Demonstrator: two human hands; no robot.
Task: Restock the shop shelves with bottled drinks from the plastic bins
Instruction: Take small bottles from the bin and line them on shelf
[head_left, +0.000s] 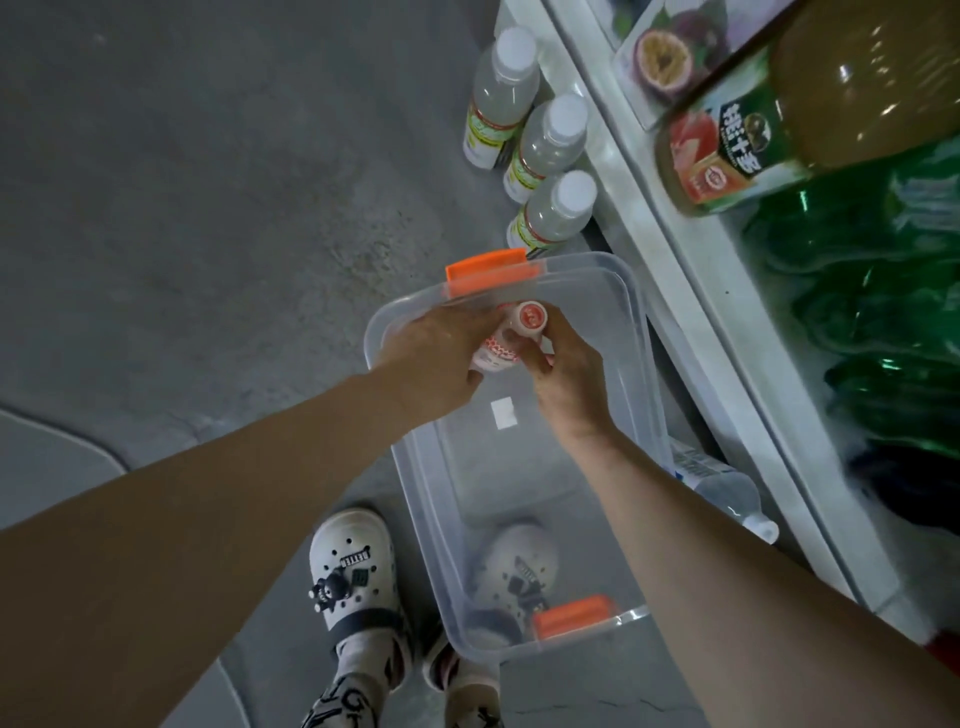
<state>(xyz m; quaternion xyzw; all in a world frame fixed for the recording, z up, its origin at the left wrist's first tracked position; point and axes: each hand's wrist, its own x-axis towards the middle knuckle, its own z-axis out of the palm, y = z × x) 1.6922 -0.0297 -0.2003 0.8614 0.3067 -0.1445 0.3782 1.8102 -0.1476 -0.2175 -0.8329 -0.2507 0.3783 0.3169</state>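
Note:
A small white bottle with an orange-red cap (527, 325) is held over the far end of a clear plastic bin (608, 332). My left hand (441, 358) grips its body from the left. My right hand (561, 369) holds it near the neck from the right, fingers curled round it. The bin has orange latches (488, 270) at both ends and nothing else inside except a white sticker on its floor. To the right runs a white shop shelf (691, 291) carrying green bottles (878, 322) and a large amber juice bottle (800, 119).
Three clear bottles with white caps (550, 140) stand on the grey floor beside the shelf, beyond the bin. Another clear bottle (727, 493) lies between bin and shelf. My feet in white clogs (353, 566) are at the bin's near end.

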